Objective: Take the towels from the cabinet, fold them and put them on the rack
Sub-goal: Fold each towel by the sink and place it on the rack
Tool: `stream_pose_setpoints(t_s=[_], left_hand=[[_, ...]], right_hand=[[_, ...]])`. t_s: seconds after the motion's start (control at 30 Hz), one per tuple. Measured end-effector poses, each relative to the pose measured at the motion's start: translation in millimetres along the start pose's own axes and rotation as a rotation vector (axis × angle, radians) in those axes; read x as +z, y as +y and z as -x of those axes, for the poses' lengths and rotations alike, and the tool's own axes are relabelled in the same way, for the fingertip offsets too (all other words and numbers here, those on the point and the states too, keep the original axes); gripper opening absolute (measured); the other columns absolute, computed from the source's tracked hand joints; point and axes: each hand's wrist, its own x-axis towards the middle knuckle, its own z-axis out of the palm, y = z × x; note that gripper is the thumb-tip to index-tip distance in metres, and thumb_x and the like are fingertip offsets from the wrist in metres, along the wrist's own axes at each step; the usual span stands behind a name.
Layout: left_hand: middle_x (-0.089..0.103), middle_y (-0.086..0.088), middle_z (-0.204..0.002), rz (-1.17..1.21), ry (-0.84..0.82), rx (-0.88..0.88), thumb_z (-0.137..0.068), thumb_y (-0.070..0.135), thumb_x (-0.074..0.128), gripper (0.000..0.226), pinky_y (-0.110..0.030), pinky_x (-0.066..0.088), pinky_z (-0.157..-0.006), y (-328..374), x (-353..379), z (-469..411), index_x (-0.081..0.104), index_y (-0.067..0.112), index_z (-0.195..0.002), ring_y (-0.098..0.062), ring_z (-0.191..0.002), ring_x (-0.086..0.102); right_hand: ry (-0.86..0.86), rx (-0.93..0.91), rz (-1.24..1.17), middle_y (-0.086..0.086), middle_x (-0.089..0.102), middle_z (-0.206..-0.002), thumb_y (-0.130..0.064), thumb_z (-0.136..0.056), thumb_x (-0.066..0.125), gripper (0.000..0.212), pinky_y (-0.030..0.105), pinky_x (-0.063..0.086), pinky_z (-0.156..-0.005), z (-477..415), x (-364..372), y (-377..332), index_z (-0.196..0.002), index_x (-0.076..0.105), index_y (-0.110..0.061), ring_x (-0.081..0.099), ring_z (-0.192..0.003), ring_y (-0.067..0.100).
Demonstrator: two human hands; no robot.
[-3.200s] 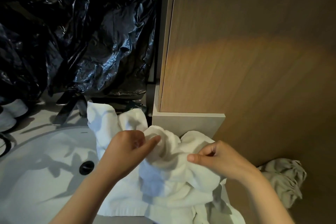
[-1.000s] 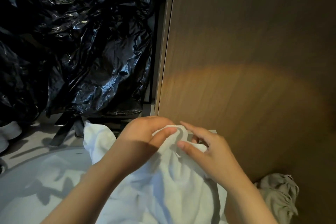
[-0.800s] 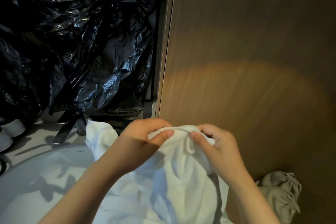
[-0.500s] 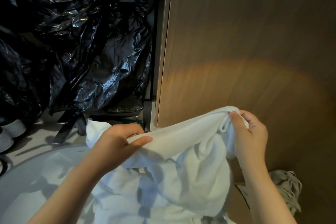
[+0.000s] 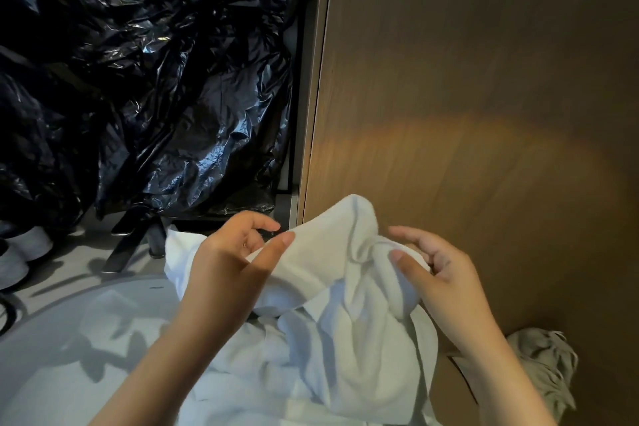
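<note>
I see the white terry towel bunched up in front of me, raised between both hands. The left grip is grasping its upper edge, with the thumb laid on the near side and the fingers curled behind the cloth. The right grip is closed on a thick fold of the same towel, the thumb pressing into the front and the fingers wrapped around the back. Between the two, the towel peaks up against the brown wooden cabinet panel. The rest of it hangs down in loose folds over the right side of the round white basin. That basin sits in the pale grey table. Crinkled black plastic sheeting fills the upper left. A crumpled grey-beige cloth lies low on the right, beside my right forearm.
</note>
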Motion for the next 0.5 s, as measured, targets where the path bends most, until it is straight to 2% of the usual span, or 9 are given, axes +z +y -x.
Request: stream_pose_setpoints(t_s=[0.1,0.17,0.23,0.37,0.5], left_hand=[[0.058,0.013,-0.086,-0.121,-0.073,0.189,-0.078,0.02,0.077,0.022,-0.007,0.037,-0.068,9,3,5,0.07,0.023,-0.099,0.002,-0.078,0.053],[0.061,0.019,-0.105,-0.071,-0.196,0.22,-0.08,0.021,0.076,0.029,-0.006,0.04,-0.075,12,8,6,0.07,0.024,-0.108,0.003,-0.098,0.056],[0.06,0.027,-0.114,-0.009,-0.278,0.2,-0.081,0.023,0.076,0.033,-0.007,0.043,-0.079,12,14,8,0.068,0.03,-0.113,0.005,-0.11,0.054],[0.062,0.029,-0.108,-0.039,-0.331,0.192,-0.077,0.028,0.079,0.033,-0.006,0.041,-0.08,10,28,10,0.069,0.034,-0.109,0.007,-0.105,0.056],[0.064,0.023,-0.082,-0.097,-0.298,0.183,-0.085,0.028,0.07,0.002,-0.015,0.041,-0.071,9,33,7,0.071,0.029,-0.083,0.0,-0.084,0.059]], right_hand=[[-0.012,-0.085,-0.039,-0.011,0.074,-0.097,-0.014,-0.094,0.061,0.02,0.018,0.052,-0.074,5,4,-6,-0.096,0.074,-0.029,0.067,-0.095,0.009],[-0.031,-0.111,-0.032,-0.011,0.074,-0.095,-0.013,-0.094,0.061,0.019,0.023,0.052,-0.077,6,6,-10,-0.093,0.075,-0.027,0.067,-0.093,0.009],[-0.05,-0.148,-0.031,-0.011,0.074,-0.094,-0.014,-0.093,0.062,0.018,0.022,0.052,-0.077,7,9,-14,-0.093,0.075,-0.026,0.067,-0.093,0.008],[-0.054,-0.218,-0.055,-0.009,0.075,-0.092,-0.009,-0.091,0.064,0.019,0.017,0.051,-0.075,9,13,-23,-0.088,0.076,-0.024,0.068,-0.09,0.008],[-0.063,-0.247,-0.042,-0.007,0.075,-0.088,-0.011,-0.091,0.066,0.018,0.02,0.052,-0.073,10,13,-27,-0.086,0.077,-0.024,0.069,-0.086,0.009]])
